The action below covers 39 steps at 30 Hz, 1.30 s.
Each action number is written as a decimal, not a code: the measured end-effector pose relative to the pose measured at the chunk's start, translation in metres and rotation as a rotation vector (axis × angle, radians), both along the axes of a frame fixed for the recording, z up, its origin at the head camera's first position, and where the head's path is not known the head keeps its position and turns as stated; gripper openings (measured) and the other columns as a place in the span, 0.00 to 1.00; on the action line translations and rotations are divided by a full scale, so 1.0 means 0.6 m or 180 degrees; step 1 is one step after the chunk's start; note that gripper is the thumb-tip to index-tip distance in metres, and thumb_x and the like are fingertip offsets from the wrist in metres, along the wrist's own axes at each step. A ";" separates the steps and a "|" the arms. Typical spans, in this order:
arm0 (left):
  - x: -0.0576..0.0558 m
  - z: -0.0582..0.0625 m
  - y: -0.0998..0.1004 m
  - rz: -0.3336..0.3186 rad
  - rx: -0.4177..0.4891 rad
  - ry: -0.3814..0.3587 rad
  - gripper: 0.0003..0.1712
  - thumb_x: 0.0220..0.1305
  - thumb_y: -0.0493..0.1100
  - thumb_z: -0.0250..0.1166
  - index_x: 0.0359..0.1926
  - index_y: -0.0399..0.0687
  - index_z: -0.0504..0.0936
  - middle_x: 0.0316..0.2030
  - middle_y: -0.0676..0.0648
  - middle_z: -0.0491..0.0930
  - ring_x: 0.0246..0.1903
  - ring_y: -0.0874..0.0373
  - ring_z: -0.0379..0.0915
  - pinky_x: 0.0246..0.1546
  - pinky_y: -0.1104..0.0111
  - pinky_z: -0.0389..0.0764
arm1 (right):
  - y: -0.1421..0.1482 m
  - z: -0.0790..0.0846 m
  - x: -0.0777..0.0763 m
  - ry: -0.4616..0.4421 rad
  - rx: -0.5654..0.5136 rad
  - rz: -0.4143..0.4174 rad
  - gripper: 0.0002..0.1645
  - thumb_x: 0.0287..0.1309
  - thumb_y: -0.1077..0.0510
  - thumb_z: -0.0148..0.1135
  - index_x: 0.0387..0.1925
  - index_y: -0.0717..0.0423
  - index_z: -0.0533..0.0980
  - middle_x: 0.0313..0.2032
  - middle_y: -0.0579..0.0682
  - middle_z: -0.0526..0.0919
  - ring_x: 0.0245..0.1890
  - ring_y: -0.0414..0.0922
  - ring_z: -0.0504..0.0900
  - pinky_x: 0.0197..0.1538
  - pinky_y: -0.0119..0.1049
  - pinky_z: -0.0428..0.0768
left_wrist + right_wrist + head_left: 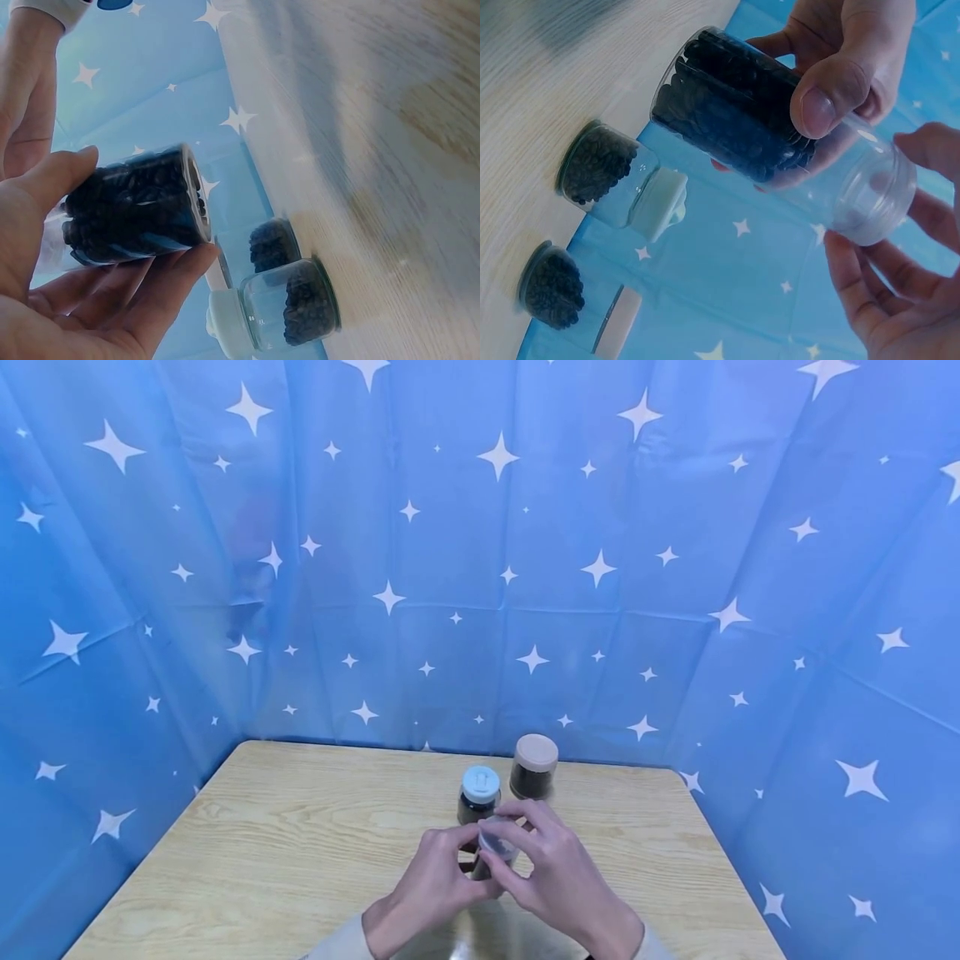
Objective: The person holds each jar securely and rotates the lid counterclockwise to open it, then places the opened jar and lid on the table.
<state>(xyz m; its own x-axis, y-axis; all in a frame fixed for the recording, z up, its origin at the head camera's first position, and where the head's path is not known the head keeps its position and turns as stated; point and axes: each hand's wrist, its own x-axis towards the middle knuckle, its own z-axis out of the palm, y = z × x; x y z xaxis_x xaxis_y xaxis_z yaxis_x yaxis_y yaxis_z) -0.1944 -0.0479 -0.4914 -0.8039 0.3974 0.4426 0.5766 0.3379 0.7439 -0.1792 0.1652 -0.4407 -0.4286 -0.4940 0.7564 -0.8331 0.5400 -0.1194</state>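
Raised off the wooden table is a clear jar (727,105) filled more than halfway with dark beans, tilted in the right wrist view. My left hand (431,881) grips it around the body, thumb on one side and fingers on the other. At its top end, my right hand (562,877) pinches the rim of the clear lid (877,195) between thumb and fingertips. The lid sits on the jar's mouth. In the left wrist view the jar's base (196,191) faces the table.
Just beyond my hands stands a glass jar with a light blue lid (480,785), partly filled with dark beans. Behind it to the right is another with a pale pink lid (536,752). A blue starred curtain (450,552) surrounds the wooden table (322,827).
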 end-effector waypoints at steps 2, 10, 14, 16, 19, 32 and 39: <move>0.000 0.000 0.000 -0.0033 0.0033 -0.0009 0.22 0.65 0.40 0.86 0.59 0.55 0.92 0.45 0.57 0.96 0.45 0.69 0.91 0.44 0.78 0.92 | 0.003 0.001 -0.001 -0.0097 -0.0033 0.0078 0.22 0.66 0.61 0.86 0.59 0.46 0.92 0.56 0.48 0.89 0.52 0.44 0.88 0.51 0.29 0.89; 0.004 0.001 0.000 -0.0097 0.0031 -0.0102 0.25 0.69 0.49 0.87 0.63 0.51 0.92 0.53 0.51 0.97 0.50 0.62 0.94 0.45 0.78 0.91 | 0.023 0.008 -0.012 -0.0422 -0.0055 0.0495 0.22 0.67 0.63 0.84 0.60 0.45 0.91 0.60 0.49 0.91 0.56 0.46 0.93 0.61 0.30 0.91; 0.004 0.002 0.000 -0.0141 0.0020 -0.0101 0.26 0.69 0.50 0.87 0.63 0.51 0.92 0.54 0.51 0.97 0.51 0.62 0.95 0.45 0.76 0.92 | 0.033 0.014 -0.021 -0.0466 -0.0002 0.0860 0.22 0.68 0.66 0.83 0.60 0.47 0.90 0.61 0.50 0.91 0.58 0.47 0.94 0.63 0.29 0.90; 0.004 0.001 0.000 -0.0161 0.0038 -0.0100 0.25 0.69 0.50 0.87 0.62 0.51 0.92 0.54 0.51 0.97 0.52 0.63 0.94 0.45 0.75 0.93 | 0.037 0.017 -0.026 -0.0492 0.0032 0.1014 0.23 0.67 0.67 0.82 0.60 0.48 0.90 0.62 0.52 0.91 0.60 0.48 0.93 0.64 0.28 0.90; 0.004 0.001 0.001 -0.0186 0.0073 -0.0100 0.24 0.68 0.49 0.88 0.61 0.51 0.92 0.54 0.51 0.97 0.52 0.64 0.94 0.45 0.73 0.94 | 0.041 0.020 -0.031 -0.0554 0.0092 0.1177 0.24 0.67 0.68 0.82 0.60 0.47 0.89 0.63 0.53 0.91 0.62 0.49 0.93 0.65 0.28 0.89; 0.008 -0.003 0.004 -0.0251 0.0111 -0.0164 0.25 0.65 0.45 0.89 0.60 0.51 0.92 0.51 0.55 0.97 0.51 0.68 0.93 0.46 0.71 0.95 | 0.051 0.019 -0.041 -0.0742 0.0149 0.1446 0.28 0.63 0.72 0.80 0.59 0.47 0.88 0.65 0.54 0.91 0.65 0.53 0.93 0.65 0.34 0.91; 0.006 -0.004 0.005 -0.0250 0.0097 -0.0206 0.25 0.64 0.46 0.89 0.59 0.58 0.91 0.51 0.56 0.97 0.51 0.68 0.93 0.47 0.70 0.95 | 0.054 0.018 -0.044 -0.0752 0.0165 0.1496 0.26 0.65 0.71 0.80 0.60 0.46 0.88 0.65 0.54 0.91 0.64 0.53 0.93 0.65 0.34 0.91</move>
<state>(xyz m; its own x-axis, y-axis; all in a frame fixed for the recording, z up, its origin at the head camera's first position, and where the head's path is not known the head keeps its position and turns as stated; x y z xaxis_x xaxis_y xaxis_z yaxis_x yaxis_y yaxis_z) -0.1908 -0.0449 -0.4941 -0.7981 0.4474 0.4037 0.5509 0.2702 0.7896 -0.2055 0.1977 -0.4302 -0.3078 -0.7080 0.6356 -0.9404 0.1248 -0.3163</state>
